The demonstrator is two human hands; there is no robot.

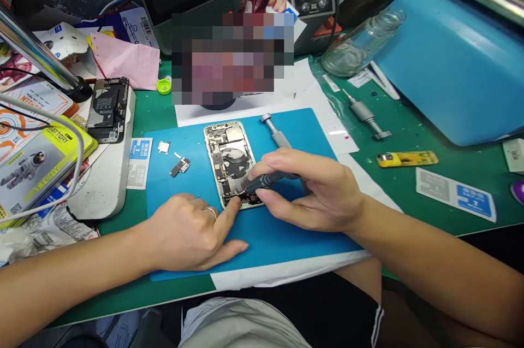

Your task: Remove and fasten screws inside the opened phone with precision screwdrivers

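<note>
An opened phone point(234, 159) lies on the blue mat point(180, 249), its inner parts, bare metal plates and a round dark patch showing. My left hand point(192, 230) rests at its lower left. The index finger, with a ring on that hand, reaches to the phone's bottom edge, and the thumb is stretched out. From the right, my right hand point(315, 189) grips a dark pointed tool point(262, 183) with a ribbed grip between thumb and fingers. Its tip meets the lower part of the phone near my left index fingertip. Small metal parts point(180, 166) lie left of the phone.
A grey screwdriver point(275, 129) lies at the mat's upper right, another point(365, 113) beyond. A yellow tool point(407, 159) and glass jar point(362, 45) are on the right. Another opened phone point(108, 110) sits on a white box point(102, 189) at left. A blurred patch covers the back.
</note>
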